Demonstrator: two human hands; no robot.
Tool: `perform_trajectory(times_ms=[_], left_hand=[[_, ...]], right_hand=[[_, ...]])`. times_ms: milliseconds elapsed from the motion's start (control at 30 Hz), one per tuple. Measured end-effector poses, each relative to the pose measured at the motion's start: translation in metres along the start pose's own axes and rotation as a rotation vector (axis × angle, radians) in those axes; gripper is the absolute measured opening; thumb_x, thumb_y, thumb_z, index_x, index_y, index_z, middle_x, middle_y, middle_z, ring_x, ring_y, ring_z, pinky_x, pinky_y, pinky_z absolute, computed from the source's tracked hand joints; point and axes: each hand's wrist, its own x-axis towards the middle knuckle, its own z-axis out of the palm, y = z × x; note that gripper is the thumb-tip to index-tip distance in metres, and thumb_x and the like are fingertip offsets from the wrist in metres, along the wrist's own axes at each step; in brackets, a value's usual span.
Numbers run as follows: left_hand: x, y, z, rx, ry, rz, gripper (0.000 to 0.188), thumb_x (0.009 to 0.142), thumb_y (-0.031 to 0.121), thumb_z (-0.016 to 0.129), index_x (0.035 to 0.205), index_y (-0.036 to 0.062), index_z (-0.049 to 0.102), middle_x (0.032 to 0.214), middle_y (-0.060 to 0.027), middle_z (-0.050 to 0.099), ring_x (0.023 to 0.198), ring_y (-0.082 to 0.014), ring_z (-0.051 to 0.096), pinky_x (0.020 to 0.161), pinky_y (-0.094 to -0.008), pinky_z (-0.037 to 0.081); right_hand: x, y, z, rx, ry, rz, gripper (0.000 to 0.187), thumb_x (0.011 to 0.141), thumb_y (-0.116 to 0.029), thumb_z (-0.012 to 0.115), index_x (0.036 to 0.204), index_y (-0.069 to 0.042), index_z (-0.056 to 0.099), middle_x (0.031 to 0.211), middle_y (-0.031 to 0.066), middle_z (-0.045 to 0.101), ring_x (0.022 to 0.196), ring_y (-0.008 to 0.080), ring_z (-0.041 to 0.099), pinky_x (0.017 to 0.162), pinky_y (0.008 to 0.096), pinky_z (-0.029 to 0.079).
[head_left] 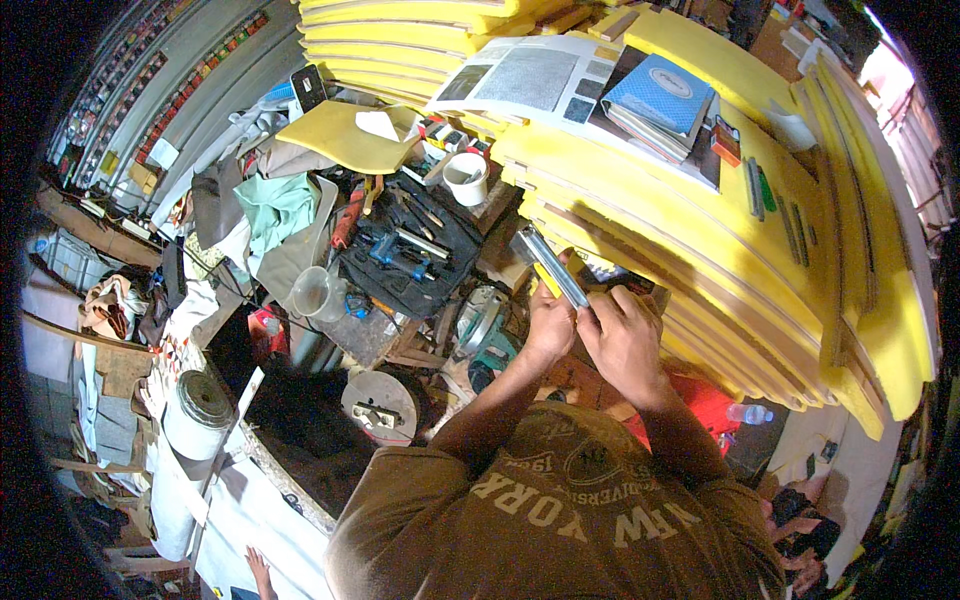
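In front of my chest, both hands hold a silver metal hand tool (556, 268) with a yellow part, which looks like a staple gun. My left hand (551, 322) is closed round its yellow side. My right hand (622, 338) has its fingers closed on the tool's near end. The far end tilts up and away to the left. Fingers hide part of the tool, so whether it is opened up cannot be told. Just beyond it lies the edge of a stack of yellow panels (690, 220).
On the stack lie a blue notebook (660, 95), sample sheets (525, 80) and pens. Left of my hands, tools lie on a black cloth (410, 250) beside a white cup (466, 178). Below are a teal power tool (490, 350) and round disc (380, 405). Another person's hand (258, 570) shows lower left.
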Motion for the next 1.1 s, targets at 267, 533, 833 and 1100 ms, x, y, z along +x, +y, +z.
perform_trajectory(times_ms=[267,533,833,1100], left_hand=[[0.004,-0.012,-0.014,-0.023,-0.065,-0.009,0.046,0.086,-0.005,0.049,0.130,0.0065,0.039,0.086,0.0034,0.050,0.070,-0.0041,0.048,0.060,-0.0206,0.043],[0.000,-0.007,-0.011,-0.011,-0.065,0.003,0.045,0.087,-0.003,0.050,0.130,0.0057,0.038,0.099,0.0011,0.053,0.080,-0.0064,0.052,0.068,-0.0227,0.046],[-0.005,-0.001,-0.009,0.041,-0.109,0.005,0.044,0.087,0.001,0.051,0.130,0.0052,0.038,0.105,-0.0013,0.054,0.088,-0.0087,0.054,0.075,-0.0243,0.047],[-0.008,0.000,-0.010,0.095,-0.090,-0.009,0.049,0.086,-0.001,0.052,0.132,0.0047,0.036,0.081,0.0045,0.048,0.071,-0.0045,0.048,0.067,-0.0206,0.043]], right_hand=[[0.003,-0.003,-0.002,0.086,0.001,0.010,0.014,0.071,-0.014,0.065,0.078,-0.004,0.057,0.072,0.0131,0.052,0.067,0.0321,0.055,0.058,0.0420,0.043],[0.004,-0.005,-0.004,0.149,-0.048,0.092,0.016,0.070,-0.018,0.066,0.076,-0.005,0.057,0.073,0.0143,0.056,0.069,0.0340,0.056,0.063,0.0439,0.044],[0.002,0.000,0.003,0.284,-0.131,0.193,0.015,0.071,-0.016,0.069,0.076,-0.005,0.061,0.068,0.0127,0.060,0.061,0.0272,0.059,0.056,0.0370,0.044],[0.004,0.004,0.000,0.450,-0.184,0.314,0.018,0.069,-0.016,0.071,0.076,-0.004,0.060,0.062,0.0063,0.056,0.055,0.0165,0.053,0.053,0.0301,0.042]])
